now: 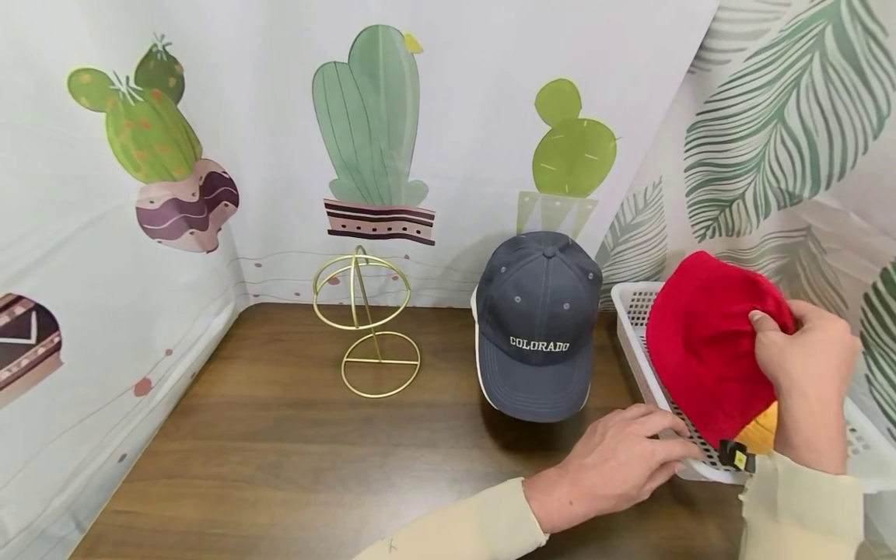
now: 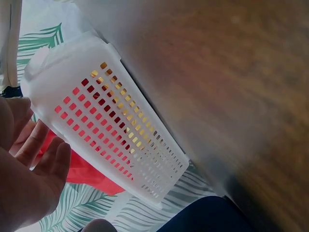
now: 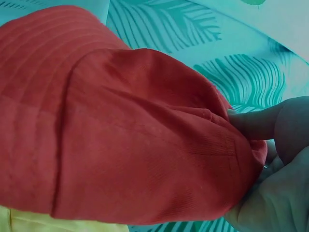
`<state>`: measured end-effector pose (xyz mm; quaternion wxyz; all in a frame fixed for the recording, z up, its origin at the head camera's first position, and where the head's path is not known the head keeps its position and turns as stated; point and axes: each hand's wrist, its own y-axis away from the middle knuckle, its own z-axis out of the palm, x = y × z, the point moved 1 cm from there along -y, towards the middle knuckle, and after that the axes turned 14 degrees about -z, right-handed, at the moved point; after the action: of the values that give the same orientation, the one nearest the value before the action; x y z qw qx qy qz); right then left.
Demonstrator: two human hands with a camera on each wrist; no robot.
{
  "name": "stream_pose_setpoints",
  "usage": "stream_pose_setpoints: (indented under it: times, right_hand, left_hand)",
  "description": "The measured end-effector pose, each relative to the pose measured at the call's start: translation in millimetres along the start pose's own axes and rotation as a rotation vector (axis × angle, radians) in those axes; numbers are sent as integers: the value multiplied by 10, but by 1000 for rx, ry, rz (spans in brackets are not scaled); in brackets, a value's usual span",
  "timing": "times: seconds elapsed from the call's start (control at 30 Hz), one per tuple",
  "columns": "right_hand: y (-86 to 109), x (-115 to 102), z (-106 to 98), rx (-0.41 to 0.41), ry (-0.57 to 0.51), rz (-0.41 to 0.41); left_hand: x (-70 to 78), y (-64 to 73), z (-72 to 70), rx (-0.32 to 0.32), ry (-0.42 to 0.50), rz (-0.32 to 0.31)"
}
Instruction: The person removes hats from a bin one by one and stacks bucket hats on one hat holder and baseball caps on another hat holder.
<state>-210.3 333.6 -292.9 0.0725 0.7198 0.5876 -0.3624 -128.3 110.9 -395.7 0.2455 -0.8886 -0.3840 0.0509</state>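
A red bucket hat (image 1: 714,342) is lifted over the white perforated basket (image 1: 640,358) at the right. My right hand (image 1: 805,369) pinches its crown between thumb and fingers; the right wrist view shows the cloth creased at the thumb (image 3: 256,123). At the basket's near left corner is my left hand (image 1: 623,459), fingers loosely bent by the rim; whether they touch it I cannot tell. Part of a yellow hat (image 1: 761,429) shows beneath the red one. Left of the basket, a dark grey-blue cap (image 1: 542,327) lettered COLORADO faces forward; its support is hidden.
A bare gold wire hat stand (image 1: 378,342) is on the brown wooden table (image 1: 294,467), left of the cap. Close to my right sleeve, a small black thing (image 1: 736,456) with a yellow mark lies over the basket's near edge. Printed cloth (image 1: 462,117) hangs behind.
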Motion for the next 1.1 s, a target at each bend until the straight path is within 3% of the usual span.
stream_pose_setpoints:
  times: [0.37, 0.63, 0.87, 1.1]
  right_hand:
    - [199, -195, -46, 223, -87, 17]
    - [287, -246, -143, 384, -197, 37]
    - [385, -323, -208, 451, -290, 28]
    - [497, -413, -308, 450, -407, 111]
  left_hand:
    - [8, -8, -13, -29, 7, -1]
    - [7, -10, -10, -3, 0, 4]
    - [10, 12, -9, -8, 1, 2]
    - [11, 9, -4, -11, 27, 5]
